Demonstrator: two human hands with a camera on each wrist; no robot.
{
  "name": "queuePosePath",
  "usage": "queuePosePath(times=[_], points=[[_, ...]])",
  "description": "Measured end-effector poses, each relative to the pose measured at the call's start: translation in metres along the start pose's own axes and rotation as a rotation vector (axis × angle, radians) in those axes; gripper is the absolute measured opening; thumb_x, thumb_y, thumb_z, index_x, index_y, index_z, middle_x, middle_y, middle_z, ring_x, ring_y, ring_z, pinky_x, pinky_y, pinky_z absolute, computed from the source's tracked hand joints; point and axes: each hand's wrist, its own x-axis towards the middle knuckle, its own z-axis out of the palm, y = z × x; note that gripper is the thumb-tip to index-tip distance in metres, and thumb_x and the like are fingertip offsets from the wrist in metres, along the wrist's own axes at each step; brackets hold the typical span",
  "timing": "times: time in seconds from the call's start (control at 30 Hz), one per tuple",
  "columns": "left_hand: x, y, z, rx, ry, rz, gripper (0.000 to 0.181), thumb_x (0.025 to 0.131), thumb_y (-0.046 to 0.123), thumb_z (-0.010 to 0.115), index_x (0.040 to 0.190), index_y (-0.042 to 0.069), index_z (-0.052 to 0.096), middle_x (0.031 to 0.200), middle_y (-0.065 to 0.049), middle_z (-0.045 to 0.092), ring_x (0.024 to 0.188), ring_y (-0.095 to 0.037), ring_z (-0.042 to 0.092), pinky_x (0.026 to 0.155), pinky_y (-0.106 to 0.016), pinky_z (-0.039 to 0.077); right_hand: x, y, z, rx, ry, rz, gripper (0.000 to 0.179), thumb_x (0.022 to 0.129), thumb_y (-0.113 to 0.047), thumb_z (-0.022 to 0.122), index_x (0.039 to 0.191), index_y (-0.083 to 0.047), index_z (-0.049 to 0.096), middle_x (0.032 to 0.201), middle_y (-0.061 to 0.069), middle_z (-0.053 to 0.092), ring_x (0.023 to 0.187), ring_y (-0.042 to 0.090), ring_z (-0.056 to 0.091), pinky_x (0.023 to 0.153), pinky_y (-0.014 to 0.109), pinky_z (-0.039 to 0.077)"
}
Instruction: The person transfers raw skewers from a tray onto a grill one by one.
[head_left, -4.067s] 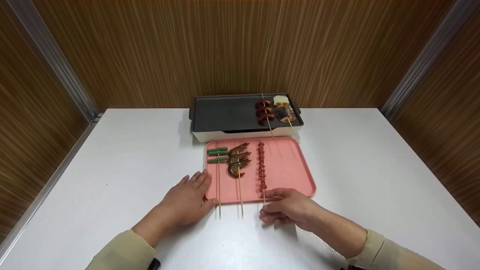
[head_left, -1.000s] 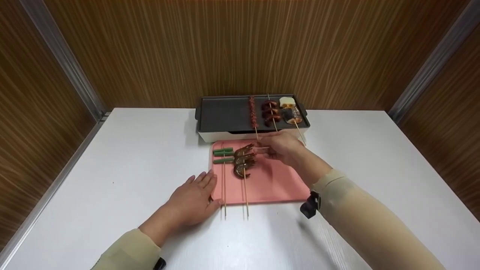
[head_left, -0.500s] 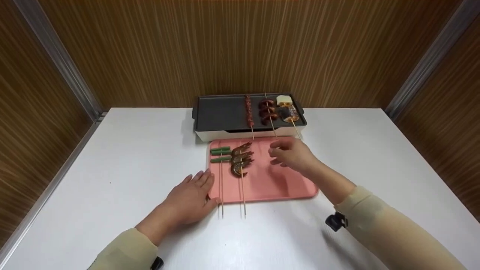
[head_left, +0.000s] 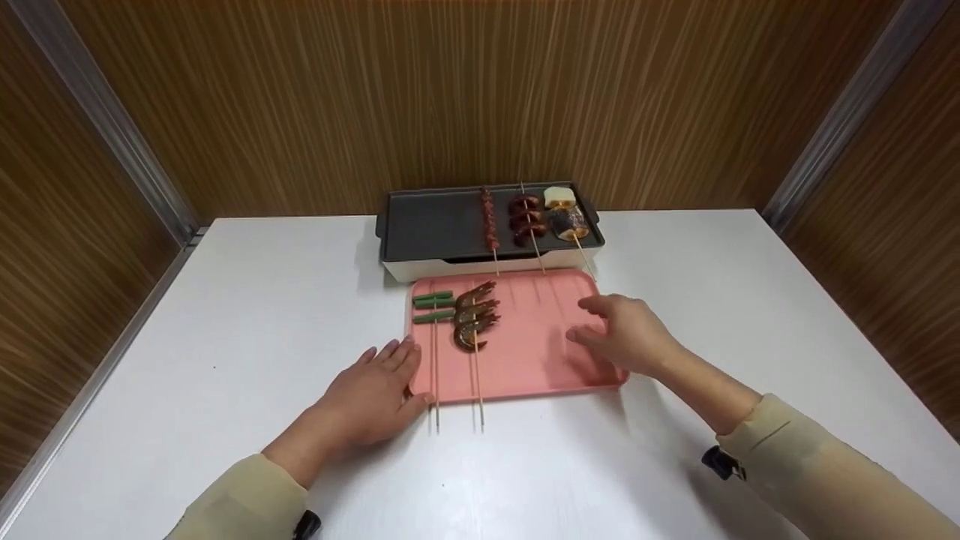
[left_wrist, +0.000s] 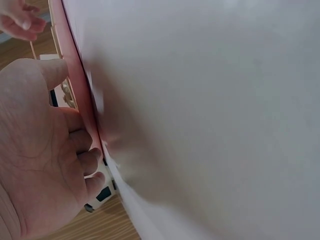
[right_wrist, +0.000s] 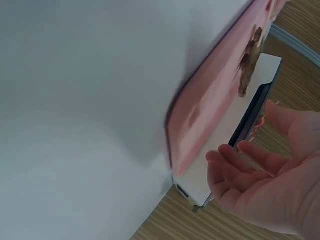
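Note:
My left hand [head_left: 371,394] rests at the left edge of a pink tray [head_left: 532,352], fingers extended, thumb close to a skewer's stick. In the left wrist view the fingers [left_wrist: 82,141] lie along the tray's rim. My right hand [head_left: 634,334] hovers by the tray's right edge, thumb and fingers apart, holding nothing. On the tray's left lie a skewer of green vegetable pieces [head_left: 433,317] and a shrimp skewer [head_left: 472,315], sticks jutting over the front. A thin red meat skewer [head_left: 489,221] lies on the black griddle [head_left: 431,225] behind.
Right of the red skewer, the griddle bears a skewer of glossy dark-brown pieces [head_left: 528,217] and one with a white block and a dark-skinned chunk [head_left: 568,223]. Their sticks overhang its front. Wood-grain panels [head_left: 450,97] enclose the white table [head_left: 285,277] behind and at both sides.
The red meat skewer has gone from the tray to the griddle in my right hand, which let go of it. That hand has since drawn back rightward; my left hand has stayed put.

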Motion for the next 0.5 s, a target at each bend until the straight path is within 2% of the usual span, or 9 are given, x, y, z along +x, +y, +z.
queuePosePath(times=[0.17, 0.27, 0.33, 0.4, 0.5], points=[[0.000, 0.000, -0.001, -0.011, 0.008, -0.010, 0.077, 0.110, 0.050, 0.046, 0.163, -0.004, 0.033, 0.172, -0.020, 0.026, 0.159, -0.039, 0.024, 0.129, -0.056, 0.019, -0.010, 0.013, 0.002, -0.117, -0.035, -0.040, 0.084, 0.093, -0.048, 0.082, 0.150, 0.008, 0.053, 0.147, 0.033, 0.055, 0.130, 0.050, 0.058, 0.108, 0.064, 0.048], [-0.001, 0.001, 0.000, -0.025, 0.019, -0.023, 0.077, 0.109, 0.050, 0.048, 0.163, -0.004, 0.034, 0.172, -0.019, 0.027, 0.159, -0.039, 0.024, 0.129, -0.055, 0.020, -0.017, 0.020, 0.005, -0.171, -0.090, -0.026, 0.104, 0.088, -0.062, 0.080, 0.159, 0.005, 0.042, 0.161, 0.036, 0.037, 0.145, 0.057, 0.040, 0.112, 0.069, 0.041], [-0.002, 0.002, 0.000, -0.034, 0.024, -0.029, 0.077, 0.109, 0.050, 0.049, 0.163, -0.003, 0.034, 0.172, -0.019, 0.027, 0.159, -0.039, 0.024, 0.129, -0.055, 0.020, -0.021, 0.024, 0.007, -0.205, -0.123, -0.015, 0.114, 0.086, -0.069, 0.078, 0.163, 0.004, 0.035, 0.165, 0.036, 0.029, 0.149, 0.059, 0.031, 0.113, 0.073, 0.038], [-0.002, 0.003, -0.001, -0.040, 0.026, -0.033, 0.077, 0.109, 0.049, 0.050, 0.163, -0.003, 0.035, 0.172, -0.019, 0.027, 0.159, -0.039, 0.024, 0.129, -0.055, 0.020, -0.023, 0.028, 0.008, -0.228, -0.147, -0.009, 0.120, 0.085, -0.072, 0.077, 0.164, 0.005, 0.030, 0.167, 0.036, 0.024, 0.151, 0.059, 0.025, 0.113, 0.076, 0.034], [-0.001, 0.005, -0.002, -0.036, 0.031, -0.036, 0.076, 0.109, 0.049, 0.050, 0.163, -0.003, 0.036, 0.172, -0.018, 0.028, 0.159, -0.039, 0.024, 0.129, -0.055, 0.020, -0.025, 0.032, 0.009, -0.243, -0.164, -0.006, 0.123, 0.085, -0.073, 0.075, 0.164, 0.008, 0.026, 0.167, 0.036, 0.023, 0.153, 0.058, 0.024, 0.113, 0.079, 0.030]])
